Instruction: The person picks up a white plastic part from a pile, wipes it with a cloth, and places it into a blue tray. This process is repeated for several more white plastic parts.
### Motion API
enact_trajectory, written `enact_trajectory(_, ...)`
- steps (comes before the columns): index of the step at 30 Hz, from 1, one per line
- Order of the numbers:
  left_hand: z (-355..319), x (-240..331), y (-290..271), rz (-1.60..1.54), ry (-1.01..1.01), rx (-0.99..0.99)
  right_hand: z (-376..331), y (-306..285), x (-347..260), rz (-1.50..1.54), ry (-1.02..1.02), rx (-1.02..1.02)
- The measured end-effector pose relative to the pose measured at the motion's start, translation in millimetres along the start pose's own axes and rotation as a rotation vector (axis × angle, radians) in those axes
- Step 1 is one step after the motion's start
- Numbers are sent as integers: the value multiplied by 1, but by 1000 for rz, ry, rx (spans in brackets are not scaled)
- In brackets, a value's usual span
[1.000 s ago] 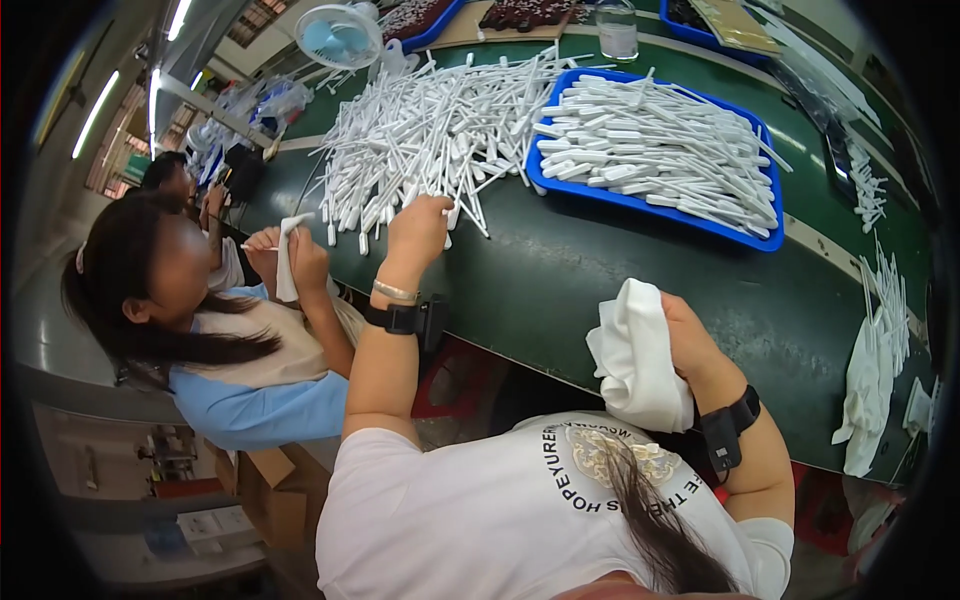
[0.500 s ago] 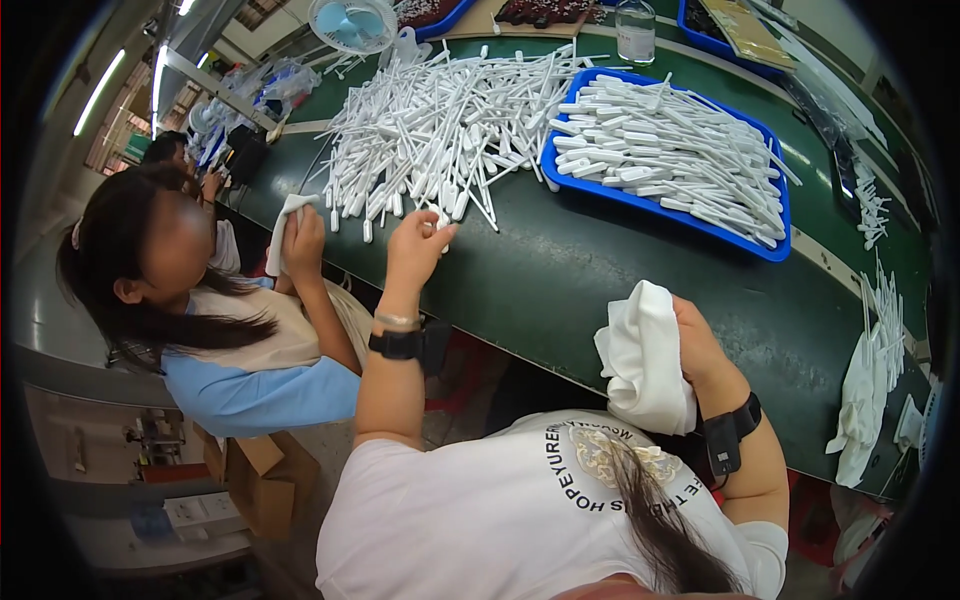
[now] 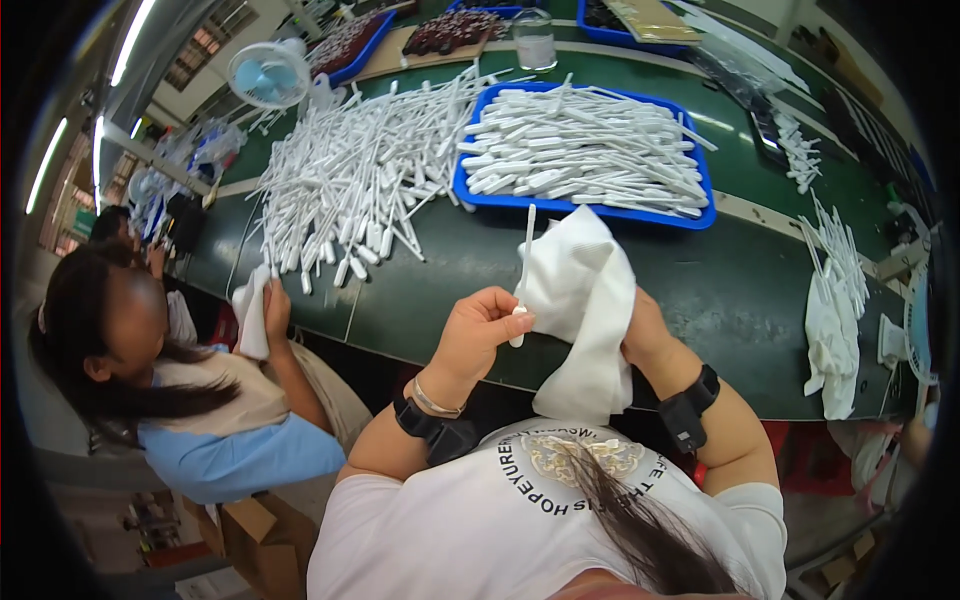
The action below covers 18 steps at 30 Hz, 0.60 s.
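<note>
My left hand pinches a thin white plastic stick by its wider lower end, with the narrow shaft pointing up. Close beside it, a crumpled white cloth hangs from my right hand, whose fingers are partly hidden behind the fabric. The upper part of the stick stands at the cloth's left edge; whether they touch I cannot tell. Ahead lies a loose heap of similar white sticks. To its right, a blue tray is piled with more of them, mostly lying sideways.
At my left, a co-worker sits holding a white cloth. A fan and a clear jar stand at the back of the green table. White gloves and more sticks lie far right.
My left hand has left the heap and come toward me with a stick. My right hand has brought the cloth up beside it. The view has swung to the right.
</note>
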<state>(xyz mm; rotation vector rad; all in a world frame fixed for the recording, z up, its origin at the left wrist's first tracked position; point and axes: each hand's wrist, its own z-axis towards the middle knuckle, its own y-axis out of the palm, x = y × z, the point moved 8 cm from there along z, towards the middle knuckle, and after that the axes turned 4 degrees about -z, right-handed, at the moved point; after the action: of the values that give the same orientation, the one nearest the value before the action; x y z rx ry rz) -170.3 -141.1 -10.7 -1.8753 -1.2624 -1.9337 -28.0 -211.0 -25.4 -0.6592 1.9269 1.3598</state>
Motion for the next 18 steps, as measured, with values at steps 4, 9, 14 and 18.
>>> enact_trajectory(4,13,-20,20,148,-65,-6,-4,3,6,-150,119,-88)
enact_trajectory(9,22,-31,30,383,3,-16,-6,11,-2,-565,-94,-139)
enact_trajectory(14,24,-30,37,343,-16,-53,-5,7,-9,-480,-96,-78)
enact_trajectory(18,25,-27,37,375,-45,-85,-6,8,-15,-463,-119,-68)
